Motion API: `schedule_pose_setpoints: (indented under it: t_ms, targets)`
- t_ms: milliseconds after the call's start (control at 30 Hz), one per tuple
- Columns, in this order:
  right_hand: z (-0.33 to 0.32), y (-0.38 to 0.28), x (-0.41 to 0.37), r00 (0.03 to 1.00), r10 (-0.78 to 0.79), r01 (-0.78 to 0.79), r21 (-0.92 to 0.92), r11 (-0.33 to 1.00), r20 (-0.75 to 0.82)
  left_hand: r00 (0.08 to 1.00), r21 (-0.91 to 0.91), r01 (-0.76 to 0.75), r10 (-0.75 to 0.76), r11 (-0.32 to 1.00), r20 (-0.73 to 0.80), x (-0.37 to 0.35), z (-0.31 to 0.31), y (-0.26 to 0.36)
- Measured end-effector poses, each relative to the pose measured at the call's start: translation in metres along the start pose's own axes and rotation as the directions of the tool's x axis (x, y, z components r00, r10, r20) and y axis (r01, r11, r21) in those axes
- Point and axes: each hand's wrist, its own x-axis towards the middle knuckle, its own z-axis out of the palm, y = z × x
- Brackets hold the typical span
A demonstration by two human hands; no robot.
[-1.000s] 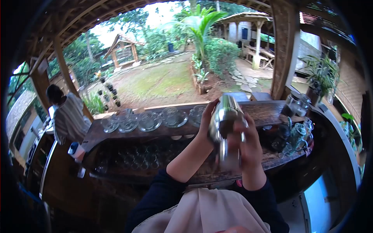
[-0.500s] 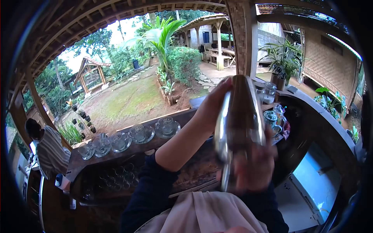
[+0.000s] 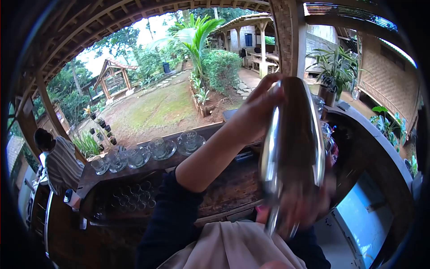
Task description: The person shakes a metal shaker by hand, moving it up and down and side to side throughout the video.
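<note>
A shiny metal cocktail shaker [image 3: 295, 139] is held up close in front of me, its length nearly vertical and its narrower end low down. My left hand [image 3: 265, 101] grips its upper end, the fingers curled over the far side and partly hidden. Around the lower end wraps my right hand [image 3: 307, 204], smeared by motion. Behind the shaker, on the right of the counter, part of a glass jug [image 3: 328, 134] shows.
Glass cups on saucers [image 3: 159, 148] line the counter ledge, and several upturned glasses [image 3: 134, 197] sit on a lower shelf. A person in a striped shirt [image 3: 65, 163] stands at far left. Potted plants [image 3: 333, 71] and a pale blue lid [image 3: 365, 208] are on the right.
Both hands and the shaker have shifted right in view, the shaker looking larger and nearer. My head view has turned slightly. Both hands keep their hold.
</note>
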Motion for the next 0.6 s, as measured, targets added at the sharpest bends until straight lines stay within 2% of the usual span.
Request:
schedule_pose_setpoints:
  t_ms: [33, 100, 133, 167, 200, 233, 267, 300, 333, 367, 400, 433, 467, 500, 533, 567, 600]
  targets:
    - [0.002, -0.004, -0.003, 0.995, -0.088, 0.089, 0.02, 0.996, -0.048, 0.964, 0.073, -0.197, 0.179, 0.978, 0.196, -0.003, 0.013, -0.001]
    - [-0.005, 0.005, -0.017, 0.995, -0.096, 0.095, -0.032, 0.995, -0.036, 0.955, 0.075, -0.24, 0.222, 0.968, 0.196, 0.002, 0.007, -0.007]
    - [-0.02, 0.014, -0.028, 0.996, -0.013, 0.028, -0.184, 0.982, 0.083, 1.0, 0.023, -0.016, 0.016, 1.0, 0.009, 0.012, -0.018, -0.009]
    - [-0.023, 0.028, -0.037, 0.975, 0.096, -0.022, -0.347, 0.938, 0.199, 0.965, -0.074, 0.197, -0.207, 0.978, -0.162, 0.022, -0.044, -0.013]
    - [-0.009, 0.039, -0.039, 0.936, 0.336, -0.307, -0.229, 0.924, 0.101, 0.941, -0.275, 0.256, -0.304, 0.927, -0.148, 0.03, -0.073, -0.02]
    - [0.007, 0.051, -0.037, 0.828, 0.559, -0.555, -0.085, 0.827, 0.033, 0.995, 0.157, 0.072, -0.06, 0.985, -0.076, 0.027, -0.074, -0.025]
    - [0.005, 0.049, -0.031, 0.834, 0.552, -0.548, -0.085, 0.832, 0.03, 0.982, 0.074, 0.076, -0.062, 0.994, -0.176, 0.026, -0.075, -0.03]
    - [-0.001, 0.042, -0.022, 0.793, 0.605, -0.602, -0.066, 0.796, 0.065, 0.958, -0.012, 0.071, -0.072, 0.997, -0.278, 0.02, -0.077, -0.037]
    - [-0.006, 0.036, -0.014, 0.75, 0.655, -0.654, -0.048, 0.755, 0.097, 0.932, 0.113, 0.068, -0.023, 0.991, -0.362, 0.012, -0.051, -0.03]
    - [-0.011, 0.028, -0.009, 0.882, 0.463, -0.463, -0.016, 0.886, 0.094, 0.898, 0.234, 0.076, 0.036, 0.969, -0.439, 0.003, -0.018, -0.02]
    - [-0.015, 0.021, -0.007, 0.963, 0.254, -0.256, 0.016, 0.966, 0.09, 0.904, 0.186, 0.075, 0.011, 0.98, -0.427, -0.005, 0.01, -0.011]
    - [-0.009, 0.021, -0.005, 0.961, 0.262, -0.265, 0.021, 0.964, 0.093, 0.958, -0.123, 0.2, -0.22, 0.972, -0.184, 0.002, -0.004, 0.0]
    - [0.004, 0.022, -0.002, 0.996, 0.076, -0.073, 0.074, 0.995, -0.044, 0.997, 0.024, -0.076, 0.076, 0.997, 0.027, -0.003, -0.007, -0.01]
    - [0.02, 0.024, 0.003, 0.975, -0.11, 0.131, 0.1, 0.986, -0.191, 0.902, 0.11, -0.374, 0.334, 0.921, 0.273, -0.006, 0.004, -0.014]
    - [0.034, 0.026, 0.007, 0.896, -0.285, 0.334, 0.094, 0.938, -0.34, 0.879, 0.143, -0.355, 0.278, 0.924, 0.389, -0.005, 0.0, -0.013]
    - [0.039, 0.026, 0.009, 0.762, -0.437, 0.521, 0.052, 0.852, -0.478, 0.876, 0.148, -0.362, 0.282, 0.92, 0.391, -0.002, -0.007, -0.011]
    - [0.021, 0.03, -0.022, 0.944, -0.169, 0.198, 0.08, 0.977, -0.282, 0.986, 0.166, -0.164, 0.155, 0.973, 0.067, 0.001, -0.016, -0.009]
